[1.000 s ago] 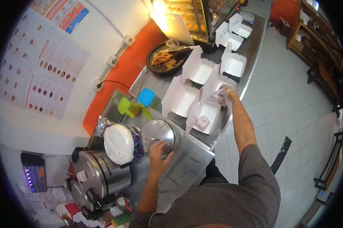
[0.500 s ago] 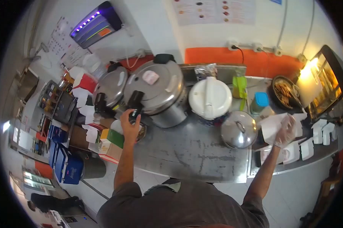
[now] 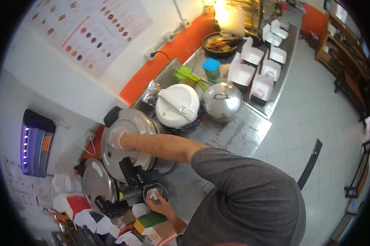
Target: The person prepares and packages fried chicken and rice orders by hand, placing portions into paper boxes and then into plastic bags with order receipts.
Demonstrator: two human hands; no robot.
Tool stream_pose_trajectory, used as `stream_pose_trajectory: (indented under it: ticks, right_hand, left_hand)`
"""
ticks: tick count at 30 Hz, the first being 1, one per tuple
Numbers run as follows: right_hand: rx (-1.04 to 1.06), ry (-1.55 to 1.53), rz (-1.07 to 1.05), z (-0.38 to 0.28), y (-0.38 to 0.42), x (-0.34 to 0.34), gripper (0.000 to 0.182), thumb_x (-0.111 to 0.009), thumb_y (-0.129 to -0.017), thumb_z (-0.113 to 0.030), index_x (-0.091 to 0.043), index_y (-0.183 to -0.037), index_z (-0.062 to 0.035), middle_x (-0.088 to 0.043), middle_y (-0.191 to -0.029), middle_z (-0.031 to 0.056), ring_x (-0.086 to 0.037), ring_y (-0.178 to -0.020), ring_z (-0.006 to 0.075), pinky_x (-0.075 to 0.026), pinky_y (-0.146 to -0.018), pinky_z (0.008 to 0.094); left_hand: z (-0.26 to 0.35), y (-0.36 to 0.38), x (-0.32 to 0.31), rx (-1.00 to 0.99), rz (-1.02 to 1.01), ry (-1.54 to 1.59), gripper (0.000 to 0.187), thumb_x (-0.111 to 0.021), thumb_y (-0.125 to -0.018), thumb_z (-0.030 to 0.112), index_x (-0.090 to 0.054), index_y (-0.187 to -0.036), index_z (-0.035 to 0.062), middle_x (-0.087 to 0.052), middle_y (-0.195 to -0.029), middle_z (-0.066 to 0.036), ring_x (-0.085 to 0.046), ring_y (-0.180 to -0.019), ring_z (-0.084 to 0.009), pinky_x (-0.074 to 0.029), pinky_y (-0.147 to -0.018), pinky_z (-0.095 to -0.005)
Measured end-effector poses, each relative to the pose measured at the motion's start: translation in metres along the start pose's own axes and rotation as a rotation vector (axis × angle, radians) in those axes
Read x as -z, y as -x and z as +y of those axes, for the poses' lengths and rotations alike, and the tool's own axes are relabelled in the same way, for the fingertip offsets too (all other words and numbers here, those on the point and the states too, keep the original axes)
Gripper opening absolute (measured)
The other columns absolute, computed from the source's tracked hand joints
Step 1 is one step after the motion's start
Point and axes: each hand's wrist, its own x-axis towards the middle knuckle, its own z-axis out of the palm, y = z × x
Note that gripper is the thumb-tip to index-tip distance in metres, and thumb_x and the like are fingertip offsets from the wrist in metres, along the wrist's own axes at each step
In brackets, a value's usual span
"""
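My left hand [image 3: 163,207] is at a round metal bowl [image 3: 165,191] beside the pots, its fingers curled around a small white item [image 3: 153,194] whose kind I cannot make out. My right hand [image 3: 117,138], in a clear plastic glove, reaches across my body onto the metal lid [image 3: 138,119] of the large pressure cooker. Its fingers are not plain to see, so what it grips, if anything, is hidden. A black cooker handle [image 3: 131,172] sticks out between the two hands. A second, smaller pressure cooker [image 3: 98,182] stands to the left.
A white-lidded container [image 3: 179,104], a lidded steel pot [image 3: 222,100] and a blue-topped tub [image 3: 211,69] line the steel counter [image 3: 238,131]. Several open takeaway boxes [image 3: 262,88] stand at its far end, near a pan of food [image 3: 220,43]. Cartons [image 3: 150,223] crowd the near left.
My view has turned. My right hand has left the takeaway boxes and come across to the large cooker's lid. My left hand has moved from the cooker's handle down to the bowl.
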Motion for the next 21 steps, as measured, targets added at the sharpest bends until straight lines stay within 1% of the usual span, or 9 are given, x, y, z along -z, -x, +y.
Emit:
stream_pose_trajectory:
  ticks: [3,5,8,11,13,15,17,19,21]
  right_hand:
    - [0.019,-0.437,-0.104,0.021,0.04,0.06,0.04,-0.072,-0.073,-0.033,-0.066,-0.106,-0.0113,-0.067,-0.097,0.0126,-0.064,-0.092,0.0286,-0.052,-0.078,0.0382]
    - [0.145,-0.915,0.096,0.058,0.096,0.1,0.054,-0.075,-0.072,-0.045,-0.062,-0.111,-0.0105,-0.063,-0.106,0.0106,-0.061,-0.099,0.0255,-0.05,-0.081,0.0358]
    - [-0.004,-1.434,0.249,0.11,0.244,0.199,0.056,-0.074,-0.079,-0.028,-0.049,-0.125,-0.0082,-0.059,-0.111,0.0112,-0.061,-0.101,0.0238,-0.051,-0.087,0.035]
    - [0.05,-1.768,0.643,0.258,0.372,0.223,0.057,-0.064,-0.084,-0.034,-0.045,-0.13,-0.0055,-0.059,-0.111,0.0149,-0.058,-0.105,0.0261,-0.047,-0.094,0.0406]
    - [-0.098,-1.782,1.008,0.32,0.459,0.25,0.052,-0.058,-0.09,-0.035,-0.046,-0.132,-0.0067,-0.058,-0.111,0.0165,-0.057,-0.1,0.0277,-0.046,-0.092,0.0438]
    - [-0.251,-1.781,1.273,0.395,0.536,0.252,0.036,-0.059,-0.09,-0.031,-0.05,-0.119,-0.0109,-0.056,-0.095,0.0059,-0.056,-0.087,0.0185,-0.051,-0.079,0.0341]
    - [-0.507,-1.834,1.277,0.496,0.624,0.231,0.031,-0.062,-0.088,-0.031,-0.055,-0.112,-0.0134,-0.058,-0.09,0.0037,-0.058,-0.079,0.0165,-0.052,-0.063,0.0321]
    - [-1.206,-1.387,1.322,0.542,0.661,0.234,0.034,-0.063,-0.087,-0.03,-0.054,-0.114,-0.0139,-0.059,-0.088,0.0042,-0.058,-0.073,0.0158,-0.052,-0.06,0.0309]
    - [-1.358,-0.982,1.228,0.593,0.679,0.236,0.035,-0.062,-0.086,-0.032,-0.054,-0.115,-0.0136,-0.061,-0.087,0.0067,-0.06,-0.073,0.0181,-0.052,-0.063,0.0327]
  left_hand:
    - [0.014,0.009,-0.005,0.065,-0.078,0.027,0.026,-0.067,-0.084,0.015,-0.058,-0.102,-0.0012,-0.06,-0.099,-0.015,-0.057,-0.091,-0.0296,-0.046,-0.081,-0.0371]
    - [0.029,0.013,-0.013,0.039,-0.184,0.083,0.024,-0.066,-0.083,0.013,-0.058,-0.102,-0.0003,-0.06,-0.098,-0.015,-0.058,-0.088,-0.0298,-0.047,-0.077,-0.0369]
    - [0.018,0.031,-0.031,-0.026,-0.351,-0.099,0.024,-0.067,-0.081,0.01,-0.059,-0.101,-0.0001,-0.061,-0.096,-0.015,-0.059,-0.085,-0.0283,-0.048,-0.074,-0.0359]
    - [0.032,0.059,-0.068,-0.041,-0.448,-0.012,0.024,-0.069,-0.079,0.01,-0.059,-0.099,0.0007,-0.061,-0.094,-0.013,-0.059,-0.082,-0.0264,-0.048,-0.072,-0.0354]
    - [0.045,0.082,-0.097,0.033,-0.575,-0.041,0.023,-0.069,-0.079,0.011,-0.059,-0.097,0.0009,-0.062,-0.093,-0.012,-0.059,-0.081,-0.0242,-0.049,-0.072,-0.0355]
    - [0.024,0.124,-0.13,0.2,-0.659,0.118,0.021,-0.069,-0.079,0.01,-0.059,-0.095,0.0012,-0.061,-0.089,-0.01,-0.059,-0.08,-0.0217,-0.049,-0.069,-0.0331]
    - [0.052,0.154,-0.15,0.422,-0.734,-0.058,0.022,-0.071,-0.078,0.008,-0.058,-0.095,0.0011,-0.061,-0.086,-0.01,-0.059,-0.078,-0.0196,-0.049,-0.066,-0.0303]
    - [0.061,0.181,-0.156,0.32,-0.827,-0.128,0.02,-0.071,-0.078,0.009,-0.059,-0.093,0.0019,-0.061,-0.086,-0.01,-0.061,-0.077,-0.0185,-0.05,-0.064,-0.0294]
    - [0.065,0.189,-0.161,0.401,-0.942,-0.155,0.025,-0.069,-0.081,0.013,-0.057,-0.099,0.0017,-0.062,-0.09,-0.012,-0.062,-0.081,-0.0204,-0.05,-0.068,-0.032]
